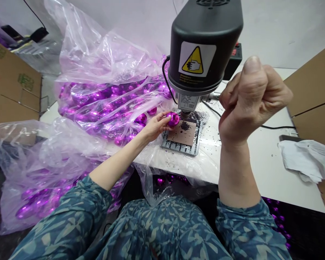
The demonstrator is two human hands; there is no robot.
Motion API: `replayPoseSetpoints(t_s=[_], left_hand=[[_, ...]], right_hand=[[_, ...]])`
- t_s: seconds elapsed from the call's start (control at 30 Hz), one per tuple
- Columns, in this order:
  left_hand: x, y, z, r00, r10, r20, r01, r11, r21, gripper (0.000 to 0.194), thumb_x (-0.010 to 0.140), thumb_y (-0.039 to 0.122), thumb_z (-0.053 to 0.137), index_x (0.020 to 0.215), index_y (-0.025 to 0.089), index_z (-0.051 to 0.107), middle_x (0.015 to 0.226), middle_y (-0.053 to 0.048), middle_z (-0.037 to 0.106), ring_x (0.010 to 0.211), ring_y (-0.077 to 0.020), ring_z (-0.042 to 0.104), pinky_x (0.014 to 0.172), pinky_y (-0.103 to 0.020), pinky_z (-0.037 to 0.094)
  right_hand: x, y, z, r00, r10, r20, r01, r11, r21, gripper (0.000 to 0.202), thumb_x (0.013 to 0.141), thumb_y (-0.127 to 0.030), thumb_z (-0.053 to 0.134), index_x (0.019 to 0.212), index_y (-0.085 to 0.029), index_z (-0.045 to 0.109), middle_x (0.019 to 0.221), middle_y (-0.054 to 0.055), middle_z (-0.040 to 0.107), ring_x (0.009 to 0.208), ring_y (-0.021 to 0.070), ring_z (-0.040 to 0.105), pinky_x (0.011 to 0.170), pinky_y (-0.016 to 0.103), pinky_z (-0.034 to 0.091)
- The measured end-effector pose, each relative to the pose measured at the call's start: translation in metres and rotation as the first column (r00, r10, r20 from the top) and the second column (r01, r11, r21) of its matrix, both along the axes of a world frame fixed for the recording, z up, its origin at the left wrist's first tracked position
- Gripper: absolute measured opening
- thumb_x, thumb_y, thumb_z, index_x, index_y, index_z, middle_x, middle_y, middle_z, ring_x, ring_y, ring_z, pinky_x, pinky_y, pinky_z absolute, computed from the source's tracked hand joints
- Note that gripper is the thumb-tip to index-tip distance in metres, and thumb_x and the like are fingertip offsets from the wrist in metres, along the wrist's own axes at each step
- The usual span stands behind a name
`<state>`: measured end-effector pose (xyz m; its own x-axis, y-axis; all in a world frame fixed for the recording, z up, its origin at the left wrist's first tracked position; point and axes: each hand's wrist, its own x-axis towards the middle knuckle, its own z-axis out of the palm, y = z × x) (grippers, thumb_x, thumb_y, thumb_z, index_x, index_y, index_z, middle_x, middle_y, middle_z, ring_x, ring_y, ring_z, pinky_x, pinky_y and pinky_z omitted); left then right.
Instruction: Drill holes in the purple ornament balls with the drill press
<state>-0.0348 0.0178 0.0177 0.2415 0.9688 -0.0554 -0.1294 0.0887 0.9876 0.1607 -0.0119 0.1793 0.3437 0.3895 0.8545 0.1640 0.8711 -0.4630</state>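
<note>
Purple and shiny, a faceted ball (173,119) sits between the thumb and fingertips of the left hand (158,126), just left of the lower end of a black drill machine (203,43); whether it touches the board beneath, I cannot tell. The right hand (254,97) is raised beside the machine, its fingers curled into a fist; a short metal bar (213,96) points toward it, but whether the fist grips that bar is hidden. Under the drill, a thin brown board (182,134) lies on a slotted metal base (176,147), with dark crumbs (186,125) scattered over both and onto the white table (262,159). To the left, a clear plastic bag (94,57) spills over more purple balls (113,92). White cloth or paper (306,159) lies crumpled at the table's right side, near a cardboard box (314,86).
</note>
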Motion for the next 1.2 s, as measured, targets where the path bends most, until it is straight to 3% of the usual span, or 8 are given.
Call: replayPoseSetpoints(t_s=[0.17, 0.4, 0.53, 0.67, 0.83, 1.03, 1.2], left_hand=[[0.004, -0.001, -0.01, 0.981, -0.046, -0.189, 0.07, 0.99, 0.119, 0.065, 0.084, 0.047, 0.089, 0.137, 0.017, 0.066, 0.113, -0.01, 0.079, 0.094, -0.0217, 0.075, 0.08, -0.033, 0.062], [0.014, -0.004, -0.008, 0.944, -0.058, -0.325, 0.112, 0.982, 0.15, 0.055, 0.083, 0.041, 0.091, 0.125, 0.015, 0.068, 0.104, -0.007, 0.075, 0.085, -0.0152, 0.069, 0.076, -0.027, 0.054], [0.021, -0.01, -0.004, 0.891, -0.001, -0.455, 0.109, 0.971, 0.213, 0.052, 0.086, 0.038, 0.087, 0.128, 0.015, 0.068, 0.102, -0.006, 0.074, 0.077, -0.0138, 0.065, 0.068, -0.026, 0.053], [0.028, -0.015, -0.004, 0.83, 0.105, -0.548, 0.128, 0.92, 0.37, 0.049, 0.083, 0.031, 0.089, 0.126, 0.017, 0.07, 0.114, -0.009, 0.074, 0.094, -0.0186, 0.07, 0.08, -0.03, 0.058], [0.04, -0.017, -0.01, 0.823, 0.178, -0.539, 0.12, 0.874, 0.471, 0.047, 0.084, 0.028, 0.088, 0.126, 0.017, 0.071, 0.125, -0.011, 0.072, 0.113, -0.0242, 0.07, 0.096, -0.037, 0.059], [0.044, -0.022, -0.015, 0.884, 0.134, -0.447, 0.043, 0.93, 0.364, 0.05, 0.084, 0.027, 0.088, 0.128, 0.016, 0.066, 0.108, -0.006, 0.076, 0.088, -0.0169, 0.071, 0.08, -0.03, 0.059], [0.042, -0.024, -0.015, 0.898, 0.138, -0.417, 0.029, 0.929, 0.37, 0.051, 0.083, 0.028, 0.089, 0.126, 0.017, 0.065, 0.114, -0.008, 0.077, 0.092, -0.018, 0.072, 0.082, -0.031, 0.06]], right_hand=[[0.002, -0.001, -0.001, 1.0, 0.019, 0.01, -0.018, 0.999, -0.032, 0.059, 0.095, -0.05, 0.066, 0.057, -0.024, 0.03, 0.048, -0.004, 0.03, 0.041, 0.0106, 0.03, 0.045, 0.037, 0.024], [0.001, 0.0, -0.002, 0.994, 0.101, -0.035, -0.1, 0.995, 0.029, 0.056, 0.096, -0.043, 0.068, 0.056, -0.021, 0.034, 0.049, -0.006, 0.032, 0.042, 0.0068, 0.03, 0.045, 0.031, 0.022], [0.001, -0.001, -0.002, 0.994, 0.098, -0.038, -0.098, 0.995, 0.005, 0.058, 0.094, -0.049, 0.068, 0.055, -0.022, 0.034, 0.049, -0.007, 0.031, 0.042, 0.0059, 0.03, 0.045, 0.03, 0.021], [0.001, -0.001, -0.003, 0.999, 0.038, -0.016, -0.038, 0.999, -0.036, 0.062, 0.092, -0.06, 0.066, 0.056, -0.024, 0.03, 0.048, -0.006, 0.03, 0.042, 0.0084, 0.029, 0.046, 0.034, 0.022], [0.003, 0.0, -0.003, 0.999, -0.019, 0.037, 0.021, 0.999, -0.037, 0.061, 0.099, -0.06, 0.058, 0.058, -0.025, 0.028, 0.048, -0.005, 0.029, 0.042, 0.0104, 0.028, 0.046, 0.036, 0.024], [0.005, -0.002, -0.009, 0.999, -0.013, 0.049, 0.013, 1.0, 0.006, 0.061, 0.1, -0.051, 0.063, 0.057, -0.023, 0.03, 0.048, -0.005, 0.031, 0.041, 0.008, 0.031, 0.045, 0.033, 0.021], [0.005, -0.001, -0.028, 0.999, -0.03, 0.041, 0.024, 0.989, 0.144, 0.063, 0.102, -0.035, 0.063, 0.054, -0.021, 0.025, 0.046, -0.006, 0.025, 0.038, 0.0063, 0.027, 0.042, 0.032, 0.017]])
